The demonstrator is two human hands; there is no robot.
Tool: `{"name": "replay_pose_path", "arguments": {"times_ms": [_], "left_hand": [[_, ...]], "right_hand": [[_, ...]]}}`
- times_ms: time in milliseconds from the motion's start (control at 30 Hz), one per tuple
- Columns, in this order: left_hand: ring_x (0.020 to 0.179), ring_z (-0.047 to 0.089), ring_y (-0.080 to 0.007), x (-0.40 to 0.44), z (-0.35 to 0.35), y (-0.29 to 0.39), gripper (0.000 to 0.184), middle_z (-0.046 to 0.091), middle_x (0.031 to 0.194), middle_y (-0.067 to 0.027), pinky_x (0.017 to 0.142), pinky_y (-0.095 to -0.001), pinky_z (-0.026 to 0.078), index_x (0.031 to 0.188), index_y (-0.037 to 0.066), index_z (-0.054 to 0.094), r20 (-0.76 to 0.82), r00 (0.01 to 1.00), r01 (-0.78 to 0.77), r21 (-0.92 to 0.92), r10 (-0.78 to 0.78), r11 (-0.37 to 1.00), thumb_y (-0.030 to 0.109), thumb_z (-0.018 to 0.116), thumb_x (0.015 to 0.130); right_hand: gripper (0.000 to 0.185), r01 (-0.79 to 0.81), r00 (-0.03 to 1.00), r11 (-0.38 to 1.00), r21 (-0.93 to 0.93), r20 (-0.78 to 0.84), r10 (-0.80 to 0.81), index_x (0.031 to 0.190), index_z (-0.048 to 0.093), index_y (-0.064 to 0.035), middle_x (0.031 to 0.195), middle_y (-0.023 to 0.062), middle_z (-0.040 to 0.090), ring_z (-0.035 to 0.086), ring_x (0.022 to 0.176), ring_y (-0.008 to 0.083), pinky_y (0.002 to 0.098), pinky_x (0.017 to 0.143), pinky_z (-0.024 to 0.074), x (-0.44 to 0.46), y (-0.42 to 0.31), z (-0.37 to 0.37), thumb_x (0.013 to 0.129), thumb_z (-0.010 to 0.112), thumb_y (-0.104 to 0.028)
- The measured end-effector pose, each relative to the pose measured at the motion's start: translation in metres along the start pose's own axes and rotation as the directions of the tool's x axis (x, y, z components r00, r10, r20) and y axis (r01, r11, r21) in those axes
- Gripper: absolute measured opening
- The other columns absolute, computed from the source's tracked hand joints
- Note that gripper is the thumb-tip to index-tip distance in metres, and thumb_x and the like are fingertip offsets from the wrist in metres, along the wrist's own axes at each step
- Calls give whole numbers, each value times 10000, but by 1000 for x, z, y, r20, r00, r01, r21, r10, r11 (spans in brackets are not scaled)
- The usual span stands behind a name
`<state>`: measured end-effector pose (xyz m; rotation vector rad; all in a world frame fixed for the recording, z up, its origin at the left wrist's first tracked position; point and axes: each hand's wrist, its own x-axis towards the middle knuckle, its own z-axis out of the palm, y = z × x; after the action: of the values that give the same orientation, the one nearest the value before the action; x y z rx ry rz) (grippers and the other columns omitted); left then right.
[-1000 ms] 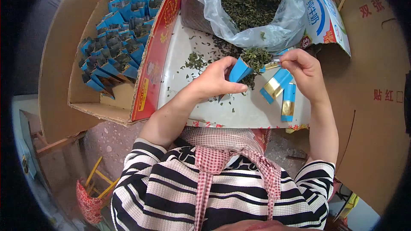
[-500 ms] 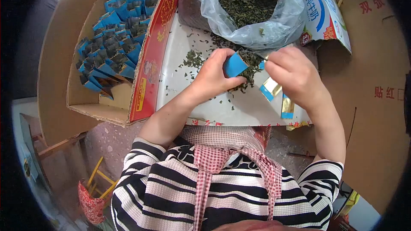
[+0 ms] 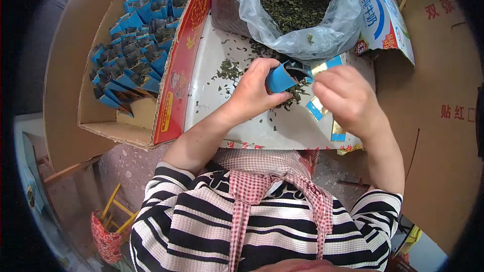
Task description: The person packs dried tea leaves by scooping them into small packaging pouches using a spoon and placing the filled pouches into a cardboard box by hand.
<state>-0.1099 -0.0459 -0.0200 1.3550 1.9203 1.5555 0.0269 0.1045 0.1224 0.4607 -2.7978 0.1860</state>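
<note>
My left hand is closed around a small blue packet, its mouth tilted toward the right. My right hand pinches what looks like a thin metal spoon, its far end at the packet's mouth; most of the handle is hidden by my fingers. Loose dried tea leaves lie on the white tabletop around and under my left hand. Beside and beneath my right hand are several flat blue-and-gold packets. Just beyond both hands stands a clear plastic bag of dark green tea leaves.
To the left, a red-sided cardboard box holds rows of upright blue packets. A cut milk carton stands at the back right. Large brown cardboard spreads along the right side. A yellow-framed stool is at lower left.
The packet in my left hand has tilted, its mouth now facing right. My right hand has moved slightly right and down, and the spoon now shows at the packet's mouth.
</note>
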Motion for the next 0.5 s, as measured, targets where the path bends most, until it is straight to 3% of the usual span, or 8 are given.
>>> {"name": "replay_pose_path", "arguments": {"times_ms": [100,167,200,267,367,400,467,500], "left_hand": [[1005,547,-271,0,1,1,645,542,1063,-140,888,-356,446,1134,6,488,-51,998,46,-32,-48,998,178,839,621],[1005,548,-272,0,2,-2,641,541,1062,-141,885,-356,448,1132,5,489,-55,998,35,-27,-36,999,179,838,623],[1005,548,-273,0,2,-3,638,541,1061,-142,883,-356,450,1130,4,491,-57,998,26,-20,-28,999,181,837,625],[1006,549,-271,0,2,1,633,541,1061,-142,881,-353,452,1130,4,492,-42,998,40,1,-40,999,182,836,628],[1008,549,-271,-1,2,3,629,540,1062,-144,879,-351,454,1129,1,495,-17,997,69,-2,-69,998,184,835,633],[1009,549,-271,-1,1,3,628,539,1063,-145,879,-352,453,1129,-1,496,-9,996,85,-31,-86,996,185,835,634],[1009,550,-270,-1,2,3,630,538,1064,-146,876,-351,456,1132,0,495,-9,996,86,-24,-87,996,185,835,634],[1009,550,-270,-1,2,3,633,537,1064,-146,872,-350,458,1135,1,494,-6,996,88,-22,-88,996,185,835,635]], "right_hand": [[182,-38,995,999,-14,-95,36,861,597,13,827,128,603,599,771,302,372,677,491,-3,9,-6,682,624,21],[108,-324,915,938,118,-211,343,882,601,19,806,120,607,596,751,300,371,691,495,-4,16,-11,776,588,36],[108,-323,916,939,115,-212,341,882,601,19,806,120,607,596,751,300,371,691,495,-1,21,-10,776,588,36],[82,-553,757,814,177,-303,579,893,614,-20,827,136,634,610,780,336,400,680,490,7,36,-1,820,576,-23],[93,-580,794,811,-81,-281,539,892,630,-37,857,166,645,614,831,364,433,719,488,18,65,22,829,567,-66],[93,-579,794,812,-80,-284,538,892,630,-37,857,166,645,614,831,364,433,719,488,23,73,30,829,567,-66],[118,-579,815,797,-171,-98,571,916,631,-25,863,152,649,619,818,348,367,715,494,33,83,46,845,582,-107],[118,-578,816,798,-171,-101,569,916,631,-25,863,152,649,619,818,348,367,715,494,39,83,54,845,582,-107]]}}
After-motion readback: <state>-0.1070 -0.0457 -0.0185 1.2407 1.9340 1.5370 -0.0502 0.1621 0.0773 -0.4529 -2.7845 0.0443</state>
